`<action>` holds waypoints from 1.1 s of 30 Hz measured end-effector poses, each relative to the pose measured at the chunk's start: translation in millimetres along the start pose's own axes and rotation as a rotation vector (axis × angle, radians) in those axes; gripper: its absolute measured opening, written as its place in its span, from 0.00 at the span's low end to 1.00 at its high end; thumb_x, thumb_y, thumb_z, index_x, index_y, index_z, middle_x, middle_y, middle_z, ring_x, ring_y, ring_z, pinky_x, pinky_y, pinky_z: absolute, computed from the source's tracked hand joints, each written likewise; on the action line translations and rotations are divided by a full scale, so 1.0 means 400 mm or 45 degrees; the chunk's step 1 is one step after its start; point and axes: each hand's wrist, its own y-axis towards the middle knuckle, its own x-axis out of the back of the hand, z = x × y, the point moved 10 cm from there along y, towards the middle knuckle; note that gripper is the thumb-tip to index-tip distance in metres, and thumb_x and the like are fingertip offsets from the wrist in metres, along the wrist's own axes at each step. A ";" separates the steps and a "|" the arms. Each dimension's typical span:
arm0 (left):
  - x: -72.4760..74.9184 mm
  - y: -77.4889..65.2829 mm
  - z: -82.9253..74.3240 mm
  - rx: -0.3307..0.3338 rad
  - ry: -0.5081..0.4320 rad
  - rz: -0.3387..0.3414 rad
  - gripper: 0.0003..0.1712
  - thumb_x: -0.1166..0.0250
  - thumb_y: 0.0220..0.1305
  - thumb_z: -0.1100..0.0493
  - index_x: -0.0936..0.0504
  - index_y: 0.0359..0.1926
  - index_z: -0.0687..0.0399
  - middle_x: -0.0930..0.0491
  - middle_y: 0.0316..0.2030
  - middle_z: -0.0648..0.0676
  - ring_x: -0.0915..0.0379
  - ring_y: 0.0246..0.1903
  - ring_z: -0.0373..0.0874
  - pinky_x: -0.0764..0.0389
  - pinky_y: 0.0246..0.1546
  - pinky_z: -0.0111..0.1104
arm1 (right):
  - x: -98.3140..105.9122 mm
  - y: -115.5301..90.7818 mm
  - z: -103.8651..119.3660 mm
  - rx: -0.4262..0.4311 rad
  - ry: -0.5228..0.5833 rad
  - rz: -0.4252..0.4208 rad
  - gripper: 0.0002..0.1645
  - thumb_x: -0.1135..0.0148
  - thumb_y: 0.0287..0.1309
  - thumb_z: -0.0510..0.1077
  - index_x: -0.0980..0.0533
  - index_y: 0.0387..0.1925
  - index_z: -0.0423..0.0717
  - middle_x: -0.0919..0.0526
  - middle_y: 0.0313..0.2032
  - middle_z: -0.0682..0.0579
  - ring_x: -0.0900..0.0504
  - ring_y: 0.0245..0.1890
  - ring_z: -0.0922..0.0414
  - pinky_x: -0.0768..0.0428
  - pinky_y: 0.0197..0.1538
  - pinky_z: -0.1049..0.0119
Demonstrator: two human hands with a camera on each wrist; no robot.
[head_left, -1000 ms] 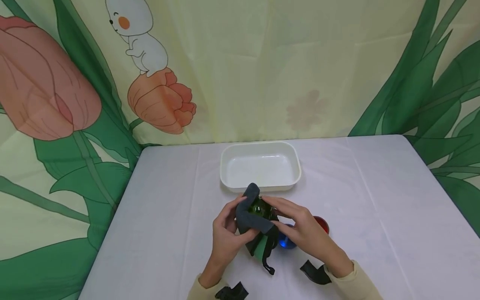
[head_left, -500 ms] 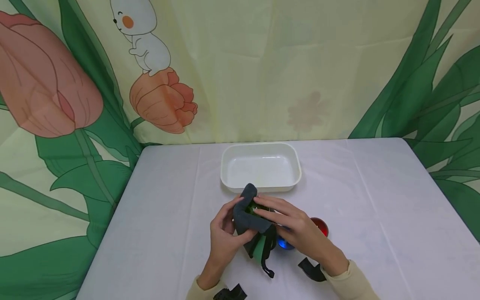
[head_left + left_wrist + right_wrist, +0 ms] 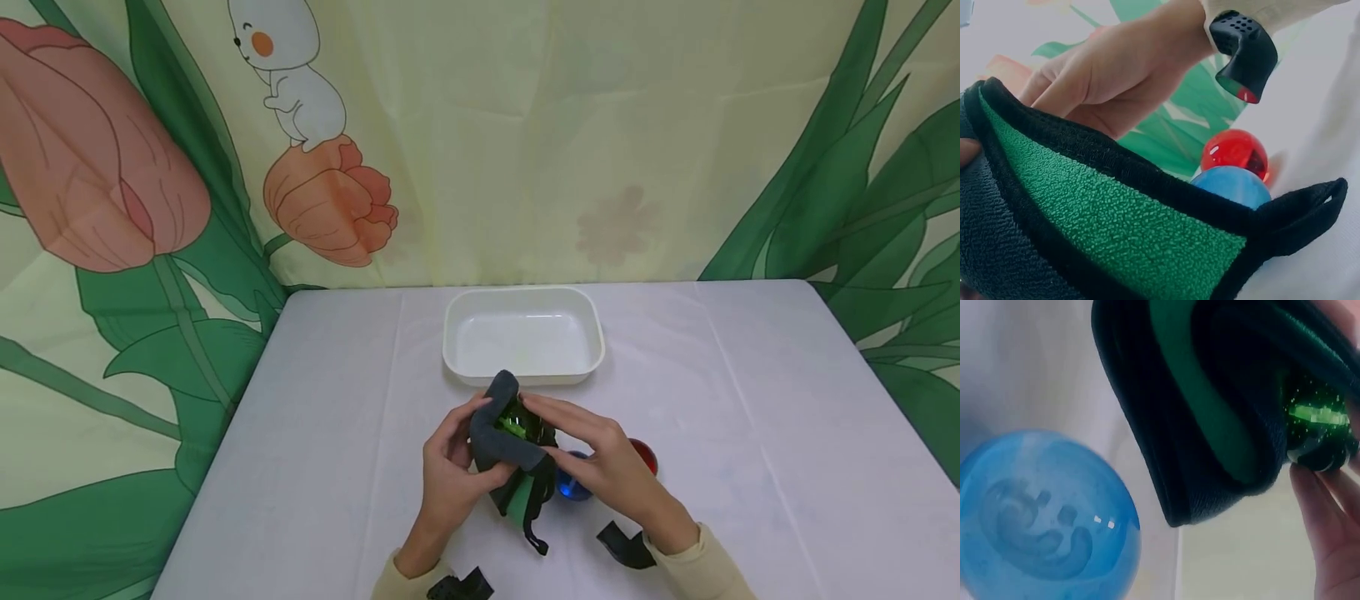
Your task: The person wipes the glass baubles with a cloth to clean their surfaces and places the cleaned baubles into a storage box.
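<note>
In the head view my left hand (image 3: 453,479) grips a folded cleaning cloth (image 3: 498,442), dark grey outside with a green terry face, black edging and a hanging loop. The cloth wraps partly around a clear green ball (image 3: 521,421). My right hand (image 3: 611,458) pinches that ball from its right side, fingers on top and thumb below. A bright green shape shows inside the ball (image 3: 1319,415) in the right wrist view. The green face of the cloth (image 3: 1110,206) fills much of the left wrist view and hides the ball there.
A blue ball (image 3: 573,485) and a red ball (image 3: 643,455) lie on the white tablecloth (image 3: 337,450), beneath and behind the right hand. Farther back stands a white rectangular tray (image 3: 525,378). A printed curtain (image 3: 487,167) hangs behind the table.
Half a second ago my right fingers lay across the top of the green ball. They have drawn back to its right side, uncovering more of it. My left hand keeps hold of the cloth.
</note>
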 end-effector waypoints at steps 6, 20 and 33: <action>0.009 0.002 0.009 0.006 0.021 -0.030 0.37 0.30 0.47 0.79 0.28 0.61 0.68 0.29 0.63 0.67 0.26 0.60 0.47 0.22 0.59 0.34 | 0.002 0.006 0.035 0.215 -0.174 -0.013 0.44 0.29 0.42 0.23 0.29 0.66 0.40 0.28 0.67 0.43 0.32 0.69 0.49 0.32 0.68 0.73; 0.011 0.001 -0.008 -0.057 0.030 -0.014 0.38 0.30 0.48 0.79 0.29 0.63 0.68 0.31 0.64 0.68 0.27 0.62 0.47 0.22 0.59 0.33 | -0.007 0.015 0.060 0.350 -0.171 -0.069 0.22 0.48 0.73 0.46 0.24 0.60 0.39 0.24 0.62 0.41 0.24 0.62 0.49 0.27 0.65 0.71; 0.014 0.000 -0.008 -0.144 0.013 0.016 0.39 0.32 0.47 0.82 0.31 0.63 0.72 0.31 0.62 0.72 0.27 0.61 0.46 0.24 0.61 0.33 | -0.012 0.013 -0.020 -0.066 0.028 0.018 0.38 0.32 0.52 0.24 0.28 0.66 0.43 0.24 0.64 0.44 0.22 0.61 0.57 0.18 0.55 0.68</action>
